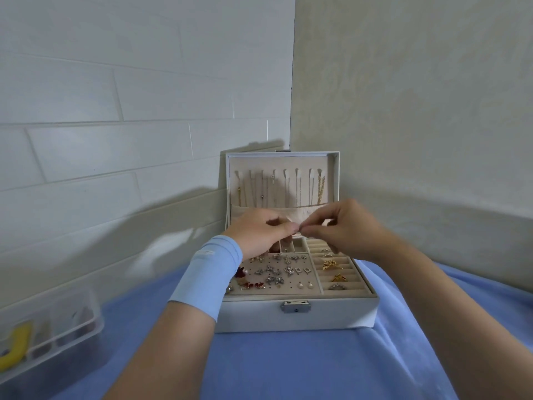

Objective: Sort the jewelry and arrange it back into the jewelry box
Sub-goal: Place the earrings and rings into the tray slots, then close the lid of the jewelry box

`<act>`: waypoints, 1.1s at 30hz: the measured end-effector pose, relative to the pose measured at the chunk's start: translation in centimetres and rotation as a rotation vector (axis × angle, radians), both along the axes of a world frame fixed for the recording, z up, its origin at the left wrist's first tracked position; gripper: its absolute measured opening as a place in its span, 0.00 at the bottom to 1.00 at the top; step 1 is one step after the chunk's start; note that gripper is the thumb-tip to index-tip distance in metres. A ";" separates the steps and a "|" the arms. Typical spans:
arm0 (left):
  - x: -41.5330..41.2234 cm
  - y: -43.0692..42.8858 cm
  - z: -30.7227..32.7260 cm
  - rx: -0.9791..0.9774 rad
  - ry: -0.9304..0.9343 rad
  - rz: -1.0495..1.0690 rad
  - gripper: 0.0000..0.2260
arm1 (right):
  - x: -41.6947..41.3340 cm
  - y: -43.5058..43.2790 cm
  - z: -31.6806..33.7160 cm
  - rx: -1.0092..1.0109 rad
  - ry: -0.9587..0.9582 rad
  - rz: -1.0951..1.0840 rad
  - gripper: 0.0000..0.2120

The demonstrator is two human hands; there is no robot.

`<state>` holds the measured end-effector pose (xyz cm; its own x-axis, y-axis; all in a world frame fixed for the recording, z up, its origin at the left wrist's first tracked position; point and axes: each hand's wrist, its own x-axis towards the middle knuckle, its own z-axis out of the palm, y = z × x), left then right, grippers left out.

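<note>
My left hand (261,230) and right hand (347,223) pinched 1 tiny jewelry piece (300,226), too small to identify, above the open white leatherette jewelry box (323,316), beige velvet-lined, on soft blue cloth (302,368).

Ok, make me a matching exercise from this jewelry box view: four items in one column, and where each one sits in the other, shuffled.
Items
1. gold chain
2. pearl earrings
3. gold bow piece
4. yellow piece

Places
A. ring rolls
B. clear plastic organizer
C. lid hooks
D. perforated panel

Pairs: 1-C, 2-D, 3-A, 4-B
</note>
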<state>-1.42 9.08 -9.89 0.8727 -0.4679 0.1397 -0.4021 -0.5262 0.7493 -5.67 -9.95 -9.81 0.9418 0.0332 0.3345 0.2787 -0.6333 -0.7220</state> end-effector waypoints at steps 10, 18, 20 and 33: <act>0.0 -0.6 -0.6 0.436 -0.086 -0.064 0.12 | -0.1 1.0 -0.8 -0.535 0.118 -0.109 0.03; 0.2 -0.7 -0.7 0.430 -0.081 -0.067 0.12 | 0.2 1.2 -0.7 -0.665 0.132 -0.088 0.05; 0.3 -0.7 -0.7 0.434 -0.091 -0.063 0.12 | 0.2 1.2 -0.7 -0.623 0.121 -0.089 0.03; 2.0 1.9 0.1 0.063 -0.241 0.132 0.14 | 0.8 -1.3 0.1 -0.316 0.008 -0.267 0.10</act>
<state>0.55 10.93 -9.82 0.8716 -0.3670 0.3250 -0.4899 -0.6286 0.6040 -4.90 -11.21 -9.67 0.9339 -0.1129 0.3393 0.0694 -0.8736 -0.4817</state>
